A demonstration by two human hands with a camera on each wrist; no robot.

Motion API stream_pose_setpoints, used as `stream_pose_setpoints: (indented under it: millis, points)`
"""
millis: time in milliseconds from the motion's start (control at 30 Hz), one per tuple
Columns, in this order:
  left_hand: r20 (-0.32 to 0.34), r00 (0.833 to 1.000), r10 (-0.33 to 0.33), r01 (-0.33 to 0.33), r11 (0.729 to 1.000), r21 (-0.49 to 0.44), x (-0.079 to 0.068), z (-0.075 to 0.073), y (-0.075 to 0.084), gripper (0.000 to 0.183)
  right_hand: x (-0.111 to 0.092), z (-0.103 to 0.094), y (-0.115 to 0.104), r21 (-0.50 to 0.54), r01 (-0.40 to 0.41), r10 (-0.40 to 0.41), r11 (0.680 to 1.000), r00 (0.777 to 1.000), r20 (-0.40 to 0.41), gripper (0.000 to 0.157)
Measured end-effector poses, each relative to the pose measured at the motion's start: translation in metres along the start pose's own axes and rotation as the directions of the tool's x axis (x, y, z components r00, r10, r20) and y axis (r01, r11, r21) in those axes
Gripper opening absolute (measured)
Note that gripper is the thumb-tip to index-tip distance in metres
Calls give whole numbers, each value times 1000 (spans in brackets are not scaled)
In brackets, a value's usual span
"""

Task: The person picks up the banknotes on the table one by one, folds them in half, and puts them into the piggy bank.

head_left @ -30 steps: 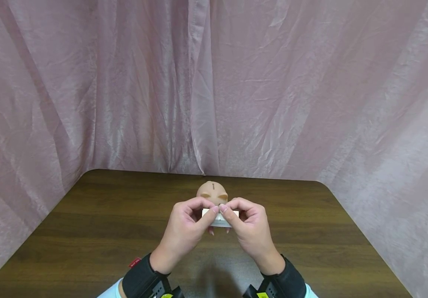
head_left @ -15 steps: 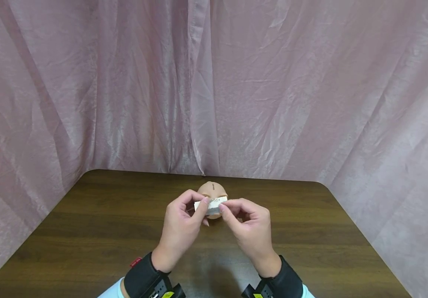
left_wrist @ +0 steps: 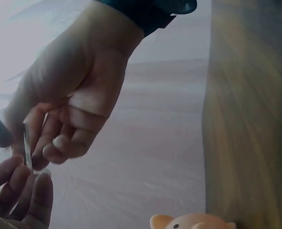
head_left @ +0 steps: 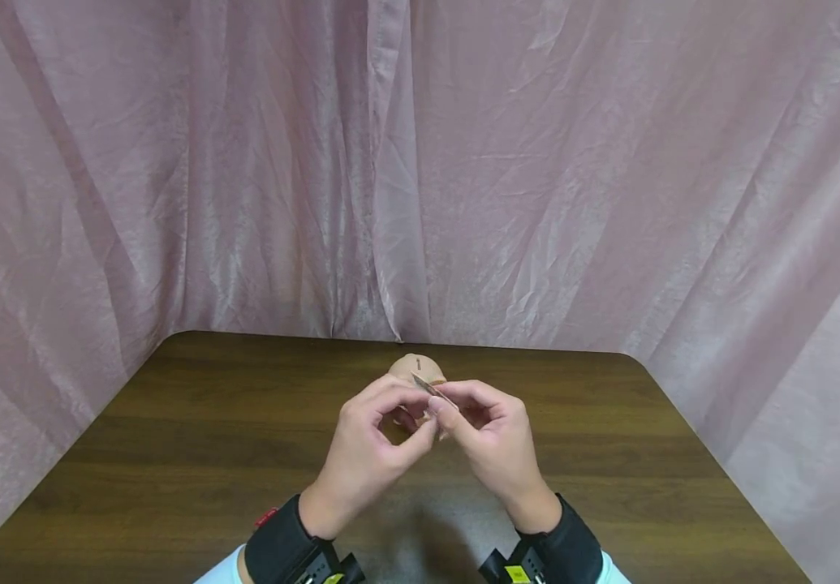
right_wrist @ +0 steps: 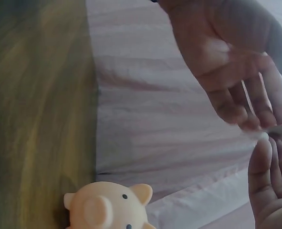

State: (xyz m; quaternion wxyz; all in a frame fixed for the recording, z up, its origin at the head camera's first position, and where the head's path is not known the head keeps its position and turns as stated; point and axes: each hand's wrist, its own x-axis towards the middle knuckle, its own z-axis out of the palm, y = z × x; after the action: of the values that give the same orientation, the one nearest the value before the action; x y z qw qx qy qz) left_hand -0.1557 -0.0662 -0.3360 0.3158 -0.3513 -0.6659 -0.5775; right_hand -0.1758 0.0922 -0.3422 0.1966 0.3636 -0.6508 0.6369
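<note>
Between my two hands is a small, thin folded slip that looks like paper (head_left: 428, 385), seen nearly edge-on. My right hand (head_left: 496, 438) pinches its near end between thumb and index finger. The fingers of my left hand (head_left: 374, 442) close around its left side, with the thumb below. In the left wrist view the slip (left_wrist: 27, 149) stands between both sets of fingertips. Just beyond the hands sits a peach pig-shaped coin bank (head_left: 414, 367) with a slot on top, its lower part hidden by my fingers. Its snout and eyes show in the right wrist view (right_wrist: 107, 207).
A dark brown wooden table (head_left: 244, 405) with rounded far corners lies under the hands. Pink curtain cloth (head_left: 420, 178) hangs behind and along both sides. Each wrist wears a black band (head_left: 288, 539) with a small device.
The slip showed its broad white face earlier, was raised in front of the pig, and is now turned edge-on and slanted. The left hand has shifted right, closer to the right hand.
</note>
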Motion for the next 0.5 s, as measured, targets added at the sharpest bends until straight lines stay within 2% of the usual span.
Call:
stream_pose_setpoints:
  millis: [167, 233, 333, 400, 500]
  points:
    - [-116, 990, -81, 84, 996, 24, 0, -5, -2, 19, 1, -7, -2, 0, -16, 16, 1000, 999, 38, 15]
    - [-131, 984, -122, 126, 992, 19, 0, -6, -3, 22, 2, -9, -2, 0, -23, 23, 1000, 998, 57, 14]
    - [-79, 984, -158, 157, 987, -19, 0, -5, -4, 23, 2, -11, -3, 12, -28, 27, 1000, 996, 85, 13]
    - [-27, 986, -167, 166, 985, -52, 0, -5, -4, 20, 1, -10, -2, 31, -32, 29, 999, 995, 96, 12]
    - [13, 985, -173, 173, 982, -76, -1, -4, -4, 14, 0, -9, -1, 73, -39, 32, 997, 995, 95, 12]
